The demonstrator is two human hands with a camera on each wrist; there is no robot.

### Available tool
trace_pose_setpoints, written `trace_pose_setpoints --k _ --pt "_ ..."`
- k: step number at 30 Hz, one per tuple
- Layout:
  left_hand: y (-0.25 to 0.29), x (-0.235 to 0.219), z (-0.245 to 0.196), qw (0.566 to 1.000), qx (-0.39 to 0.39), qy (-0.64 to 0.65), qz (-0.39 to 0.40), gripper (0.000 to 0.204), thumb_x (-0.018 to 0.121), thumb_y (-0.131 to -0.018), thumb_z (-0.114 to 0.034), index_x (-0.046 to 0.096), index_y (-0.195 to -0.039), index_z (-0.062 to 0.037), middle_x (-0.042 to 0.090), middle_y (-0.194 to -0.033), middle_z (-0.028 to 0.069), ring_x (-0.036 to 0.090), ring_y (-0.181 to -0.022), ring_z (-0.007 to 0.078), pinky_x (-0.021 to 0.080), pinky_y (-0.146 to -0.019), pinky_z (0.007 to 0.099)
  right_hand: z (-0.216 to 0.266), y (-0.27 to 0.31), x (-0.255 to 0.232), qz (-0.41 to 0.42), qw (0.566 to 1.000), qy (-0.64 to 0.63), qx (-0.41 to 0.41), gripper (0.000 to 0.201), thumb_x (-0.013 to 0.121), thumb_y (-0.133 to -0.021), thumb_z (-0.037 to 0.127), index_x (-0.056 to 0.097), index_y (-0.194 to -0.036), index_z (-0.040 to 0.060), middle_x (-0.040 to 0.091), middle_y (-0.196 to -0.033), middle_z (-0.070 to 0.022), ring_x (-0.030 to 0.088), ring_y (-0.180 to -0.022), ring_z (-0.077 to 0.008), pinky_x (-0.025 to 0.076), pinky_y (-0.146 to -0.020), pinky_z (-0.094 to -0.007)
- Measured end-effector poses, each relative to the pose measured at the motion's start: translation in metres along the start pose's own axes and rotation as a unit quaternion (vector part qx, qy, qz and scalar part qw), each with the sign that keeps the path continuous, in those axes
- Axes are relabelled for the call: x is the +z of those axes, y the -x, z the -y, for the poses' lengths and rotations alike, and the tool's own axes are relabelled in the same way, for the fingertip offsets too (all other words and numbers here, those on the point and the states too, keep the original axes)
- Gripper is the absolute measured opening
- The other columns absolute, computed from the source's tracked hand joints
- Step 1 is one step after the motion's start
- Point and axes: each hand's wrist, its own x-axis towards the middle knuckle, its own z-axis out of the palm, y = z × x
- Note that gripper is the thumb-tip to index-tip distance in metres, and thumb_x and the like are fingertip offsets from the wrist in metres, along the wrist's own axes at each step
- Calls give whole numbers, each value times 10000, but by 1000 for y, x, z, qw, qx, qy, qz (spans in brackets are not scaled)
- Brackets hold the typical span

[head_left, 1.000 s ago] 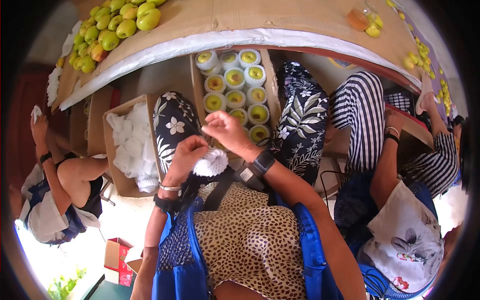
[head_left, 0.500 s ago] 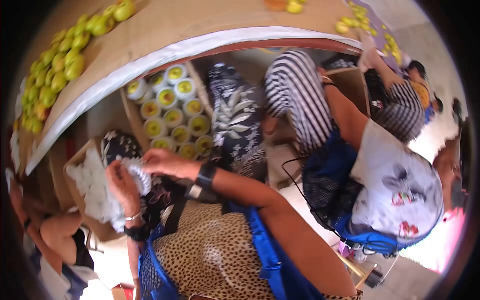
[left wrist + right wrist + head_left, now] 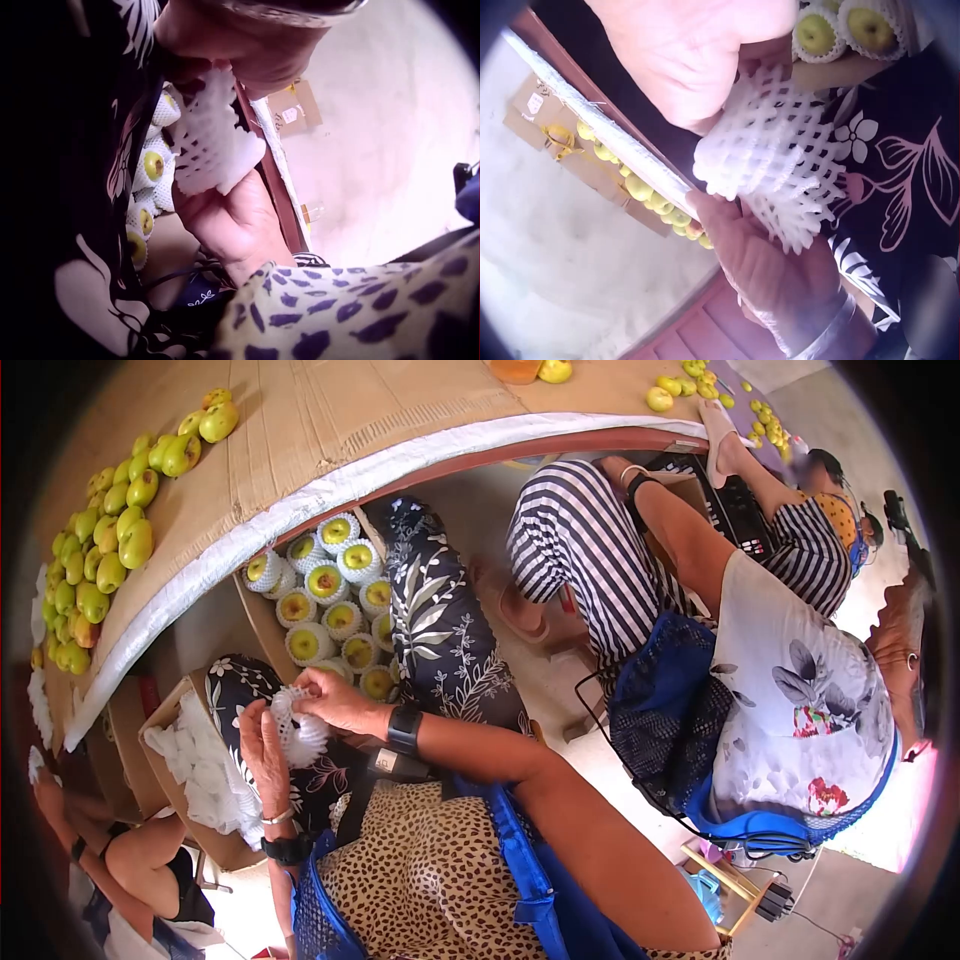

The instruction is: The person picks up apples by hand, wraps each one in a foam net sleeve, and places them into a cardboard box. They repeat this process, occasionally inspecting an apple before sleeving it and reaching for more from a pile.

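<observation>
A white foam net [image 3: 300, 732] is held between both hands above the left thigh. My left hand [image 3: 264, 758] pinches its left side, fingers pointing up; my right hand [image 3: 345, 703] grips its upper right part with bent fingers. The left wrist view shows the foam net [image 3: 214, 146] spread between my left hand [image 3: 240, 45] above and my right hand [image 3: 238, 219] below. In the right wrist view its lattice [image 3: 784, 150] hangs out between my right hand [image 3: 697, 60] and left hand [image 3: 780, 274]. Whether anything is inside the net cannot be told.
A carton of net-wrapped green fruit [image 3: 325, 582] stands between the knees, under the table edge [image 3: 400, 467]. Left of it is a box of white foam nets [image 3: 200, 760]. Loose fruit [image 3: 130, 520] lies on the cardboard-covered table. Another person in striped trousers [image 3: 585, 550] sits at the right.
The head view has swung, so the hands and fruit carton appear farther left. The right hand has come from apart, with raised fingers, to grip the foam net beside the left hand.
</observation>
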Motion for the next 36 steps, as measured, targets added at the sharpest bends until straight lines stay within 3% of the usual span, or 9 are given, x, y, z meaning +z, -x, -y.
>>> trace_pose_setpoints --k 3,7,11,14,20,27,31,32,36 --pt "2 4 4 991 -78 69 85 217 564 -850 -70 503 -1043 7 572 -875 23 506 -756 75 424 -686 214 26 12 -4 26 997 50 -47 326 661 -788 108 508 -1065 34 566 -854 -17 527 -765 -80 443 -670 -220" --pt "3 3 16 980 -95 174 19 187 578 -807 -18 506 -978 -1 567 -842 38 527 -768 103 445 -698 245 25 13 -5 43 988 116 -94 227 647 -802 149 559 -970 25 578 -816 -8 518 -754 -78 436 -684 -238" --pt "10 -1 -12 989 74 -118 -55 250 563 -705 45 498 -939 -17 584 -830 99 563 -737 220 458 -717 321 34 16 -2 87 985 129 -75 242 666 -797 207 573 -923 23 584 -799 -14 518 -752 -90 429 -688 -250" --pt "5 -6 1 988 108 -88 -67 263 571 -692 29 498 -940 -21 589 -860 119 569 -760 261 456 -725 330 45 22 -1 119 977 167 -50 315 692 -768 279 576 -913 24 575 -785 -17 510 -755 -92 427 -683 -251" --pt "4 4 -21 977 21 -193 -91 343 556 -681 25 513 -1019 -18 580 -939 163 560 -885 317 427 -823 375 36 19 -1 147 978 150 -9 394 706 -736 289 592 -970 -7 622 -825 -48 536 -771 -94 442 -702 -264" --pt "7 8 -36 974 117 -186 55 468 526 -751 16 453 -1212 -16 562 -1078 158 561 -948 298 441 -822 339 43 6 -18 -68 950 256 -162 267 716 -677 200 570 -772 -2 588 -683 -135 582 -600 -197 445 -575 -317" --pt "6 10 -37 967 -205 64 138 463 452 -919 -302 381 -1305 -56 551 -1102 47 554 -965 170 452 -789 302 40 3 -20 -82 937 274 -200 192 654 -715 154 594 -816 2 606 -706 -156 620 -646 -212 462 -590 -317" --pt "4 13 17 960 -168 208 79 474 393 -941 -384 404 -1290 -64 563 -1071 53 573 -874 144 471 -716 279 42 4 -21 -56 945 235 -222 192 654 -704 146 597 -823 7 612 -709 -156 622 -645 -223 466 -597 -321" --pt "-2 -9 -15 876 -267 358 181 410 390 -950 -324 411 -1267 -64 545 -1096 44 564 -898 143 475 -775 294 47 6 -18 -1 943 254 -217 235 679 -679 179 599 -831 19 608 -668 -137 614 -617 -242 462 -587 -336"
